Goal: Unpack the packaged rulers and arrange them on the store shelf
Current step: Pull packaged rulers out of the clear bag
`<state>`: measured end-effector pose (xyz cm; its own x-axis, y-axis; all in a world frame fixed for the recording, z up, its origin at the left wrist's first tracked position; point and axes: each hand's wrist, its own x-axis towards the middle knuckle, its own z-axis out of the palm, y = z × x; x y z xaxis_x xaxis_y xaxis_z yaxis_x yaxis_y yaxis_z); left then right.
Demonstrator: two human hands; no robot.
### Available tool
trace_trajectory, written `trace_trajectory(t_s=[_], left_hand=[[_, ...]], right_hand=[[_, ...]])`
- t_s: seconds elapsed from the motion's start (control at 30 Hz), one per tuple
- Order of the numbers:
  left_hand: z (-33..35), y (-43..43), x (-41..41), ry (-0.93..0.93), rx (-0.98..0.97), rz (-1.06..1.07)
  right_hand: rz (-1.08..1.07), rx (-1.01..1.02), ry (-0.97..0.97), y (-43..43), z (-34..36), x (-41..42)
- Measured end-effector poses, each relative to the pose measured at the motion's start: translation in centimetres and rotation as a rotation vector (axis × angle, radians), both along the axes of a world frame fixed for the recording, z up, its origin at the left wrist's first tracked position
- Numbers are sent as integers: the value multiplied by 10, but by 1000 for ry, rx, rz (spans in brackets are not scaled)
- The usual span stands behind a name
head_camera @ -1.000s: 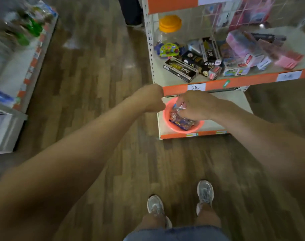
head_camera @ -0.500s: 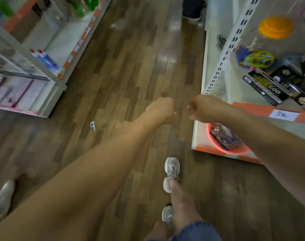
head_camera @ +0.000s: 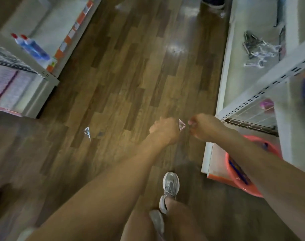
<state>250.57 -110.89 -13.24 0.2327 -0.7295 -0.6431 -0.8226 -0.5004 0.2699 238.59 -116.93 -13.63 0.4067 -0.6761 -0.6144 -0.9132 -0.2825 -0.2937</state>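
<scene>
Both arms stretch out over the wooden aisle floor. My left hand [head_camera: 163, 130] is curled into a fist and holds a small clear pink-edged triangular piece [head_camera: 181, 126], which looks like a wrapped ruler or its plastic wrap. My right hand [head_camera: 203, 127] is curled too, pinching something thin and clear right beside that piece. A second clear triangular scrap [head_camera: 87, 132] lies on the floor to the left. A red basin [head_camera: 273, 146] holding colourful packets sits on the bottom shelf at the right, partly hidden by my right arm.
White shelving [head_camera: 238, 70] with metal hooks lines the right side. Another shelf unit [head_camera: 44, 54] with blue bottles [head_camera: 32, 46] stands at the left. My grey shoes [head_camera: 170, 186] are on the floor below my hands. Someone's foot [head_camera: 213, 3] shows at the far end.
The view has swung left, away from the shelf of boxed goods. My right hand left the red basin and came up beside my left hand; a clear triangular piece now shows between them.
</scene>
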Motion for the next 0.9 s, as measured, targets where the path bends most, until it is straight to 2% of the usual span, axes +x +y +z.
trace_trajectory(t_s=[0.2,0.33,0.47,0.6,0.77,0.9], left_hand=[[-129,-58,12,-5,79,-41],[-229,-92,15,3,109,-119],[-329,-123,25,10,117,-174],[-419,-146,28,-20,123,-249],[-504,-166,27,-89,114,-359],[-545,-170,28,-135,91,-400]], right_hand=[[-97,11,7,-43,-122,10],[-119,-6,11,-65,-222,14],[-258,7,-17,-83,-334,22],[-336,-5,55,-104,-444,28],[-356,-47,111,-120,-547,32],[-354,-94,239,-128,-593,33]])
